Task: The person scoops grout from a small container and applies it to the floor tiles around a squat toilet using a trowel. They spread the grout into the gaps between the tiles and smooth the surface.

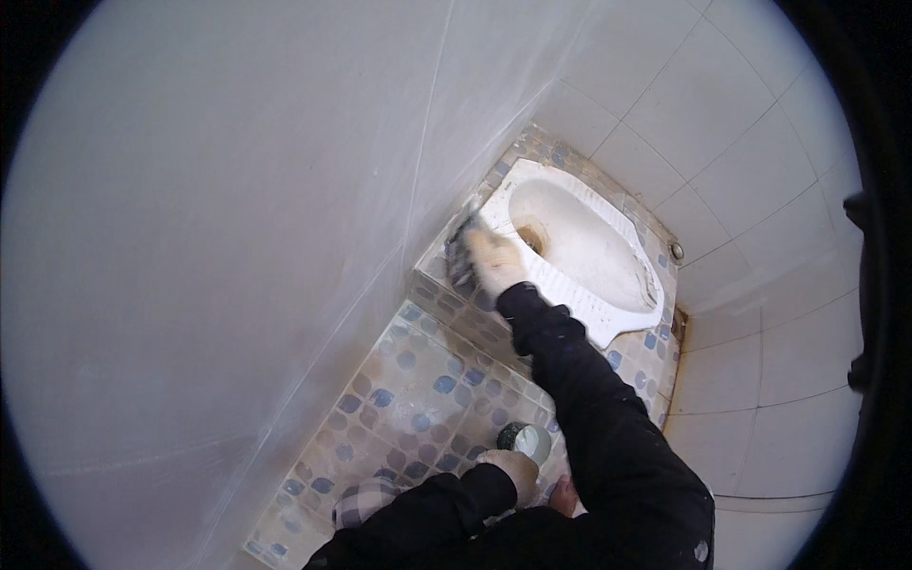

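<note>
My right hand [496, 263], in a pale glove and slightly blurred, reaches out to the near left corner of a white squat toilet [594, 318]. Its fingers are closed on a dark grey rag [461, 256], pressed against the patterned tiles beside the toilet's rim. Closer to me, low in the picture, my left hand [514, 471] is also gloved. It holds a small dark round bowl [509, 436] with whitish stuff inside; the fingers are partly hidden. Brown staining shows round the toilet's drain hole [532, 237].
The toilet sits on a raised tiled step [489, 328] above a lower patterned floor [399, 399]. A grey wall [218, 237] rises at the left, large pale tiles [750, 171] at the right. A small round metal fitting [676, 251] is in the step's far right edge. Checked fabric [363, 502] shows below.
</note>
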### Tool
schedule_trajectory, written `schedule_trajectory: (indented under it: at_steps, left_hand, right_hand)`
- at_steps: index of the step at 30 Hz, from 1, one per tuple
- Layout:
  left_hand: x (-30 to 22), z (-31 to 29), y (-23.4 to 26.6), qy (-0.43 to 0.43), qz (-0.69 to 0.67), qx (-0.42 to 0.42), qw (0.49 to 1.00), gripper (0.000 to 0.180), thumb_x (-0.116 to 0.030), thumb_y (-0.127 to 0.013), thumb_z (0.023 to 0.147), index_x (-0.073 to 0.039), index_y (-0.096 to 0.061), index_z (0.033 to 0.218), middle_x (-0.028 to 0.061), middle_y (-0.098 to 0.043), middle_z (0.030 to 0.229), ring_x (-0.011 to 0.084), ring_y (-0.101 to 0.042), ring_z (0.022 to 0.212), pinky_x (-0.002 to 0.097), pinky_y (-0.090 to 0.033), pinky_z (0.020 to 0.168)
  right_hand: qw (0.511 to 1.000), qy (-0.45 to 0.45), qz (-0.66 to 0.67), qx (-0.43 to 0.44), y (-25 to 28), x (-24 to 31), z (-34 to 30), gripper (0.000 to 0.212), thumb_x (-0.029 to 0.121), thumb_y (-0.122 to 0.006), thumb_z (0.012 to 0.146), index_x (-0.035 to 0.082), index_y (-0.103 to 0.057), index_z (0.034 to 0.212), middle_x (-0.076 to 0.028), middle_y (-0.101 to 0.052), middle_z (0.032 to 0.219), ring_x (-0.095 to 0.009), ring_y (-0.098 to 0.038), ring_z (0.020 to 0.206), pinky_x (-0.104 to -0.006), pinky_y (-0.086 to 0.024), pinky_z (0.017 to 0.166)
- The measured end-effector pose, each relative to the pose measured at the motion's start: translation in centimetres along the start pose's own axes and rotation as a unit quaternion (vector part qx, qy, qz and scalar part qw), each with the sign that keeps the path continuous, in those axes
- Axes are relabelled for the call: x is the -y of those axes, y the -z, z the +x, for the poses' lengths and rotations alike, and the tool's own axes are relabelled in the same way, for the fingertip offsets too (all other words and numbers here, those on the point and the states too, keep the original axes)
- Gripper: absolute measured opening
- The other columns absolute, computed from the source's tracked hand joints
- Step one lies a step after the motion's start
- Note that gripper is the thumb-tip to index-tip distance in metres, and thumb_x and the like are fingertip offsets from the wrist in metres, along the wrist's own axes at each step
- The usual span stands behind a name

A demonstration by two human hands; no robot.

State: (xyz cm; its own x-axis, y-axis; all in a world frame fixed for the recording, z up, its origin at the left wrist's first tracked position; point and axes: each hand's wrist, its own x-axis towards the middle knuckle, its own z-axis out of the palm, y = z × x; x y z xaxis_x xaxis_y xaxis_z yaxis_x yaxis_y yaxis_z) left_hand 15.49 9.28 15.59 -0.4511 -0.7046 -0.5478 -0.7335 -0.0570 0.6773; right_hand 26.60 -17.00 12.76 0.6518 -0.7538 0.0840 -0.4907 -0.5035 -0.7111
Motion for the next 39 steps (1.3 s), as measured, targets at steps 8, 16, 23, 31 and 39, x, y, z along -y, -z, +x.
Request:
schedule_trajectory:
  at_steps: [8,16,23,31,39]
  left_hand:
    - [2.1,1.0,-0.8,0.004,-0.026,0.019,0.999,0.041,-0.036,-0.051,0.094,-0.002,-0.072,0.105,0.0225,-0.071,0.104,0.0400,-0.069,0.099,0.0533,-0.054,0.084]
    - [1.8,2.1,-1.0,-0.037,0.004,0.036,0.999,0.043,-0.036,-0.051,0.094,-0.003,-0.071,0.114,0.0226,-0.069,0.114,0.0405,-0.068,0.104,0.0538,-0.054,0.088]
    - [0.4,3.7,-0.8,-0.086,0.026,0.044,0.995,0.047,-0.041,-0.054,0.092,-0.002,-0.072,0.109,0.0234,-0.069,0.111,0.0383,-0.067,0.105,0.0488,-0.053,0.088]
    - [-0.1,1.9,-1.8,-0.015,0.034,0.035,0.999,0.040,-0.036,-0.055,0.091,-0.002,-0.075,0.098,0.0205,-0.072,0.105,0.0364,-0.069,0.101,0.0474,-0.054,0.087]
    - [0.2,1.5,-2.6,-0.017,0.020,0.017,1.000,0.037,-0.032,-0.055,0.089,-0.001,-0.075,0.094,0.0216,-0.072,0.102,0.0367,-0.069,0.098,0.0487,-0.054,0.083]
  right_hand:
    - [0.973,-0.150,0.164,-0.065,5.0,-5.4,15.5,0.062,0.058,-0.049,0.090,-0.001,-0.070,0.085,-0.017,-0.067,0.073,-0.028,-0.066,0.066,-0.0408,-0.049,0.062]
    - [0.995,-0.101,0.002,0.004,-1.8,2.1,2.0,0.070,0.043,-0.054,0.085,-0.004,-0.047,0.137,-0.040,-0.056,0.121,-0.050,-0.055,0.116,-0.0467,-0.043,0.104]
    - [0.970,-0.033,0.215,0.105,-1.6,4.7,-10.6,0.058,0.032,-0.061,0.094,-0.002,-0.051,0.141,-0.015,-0.068,0.106,-0.019,-0.062,0.094,-0.0309,-0.050,0.087]
    - [0.956,-0.106,0.249,-0.111,4.8,-5.3,2.7,0.057,0.054,-0.054,0.089,-0.001,-0.070,0.082,-0.015,-0.068,0.073,-0.024,-0.066,0.072,-0.0355,-0.049,0.069]
    - [0.998,-0.051,0.014,-0.040,2.9,-5.2,12.9,0.064,0.057,-0.045,0.088,0.000,-0.070,0.102,-0.031,-0.068,0.101,-0.045,-0.064,0.102,-0.0465,-0.049,0.090]
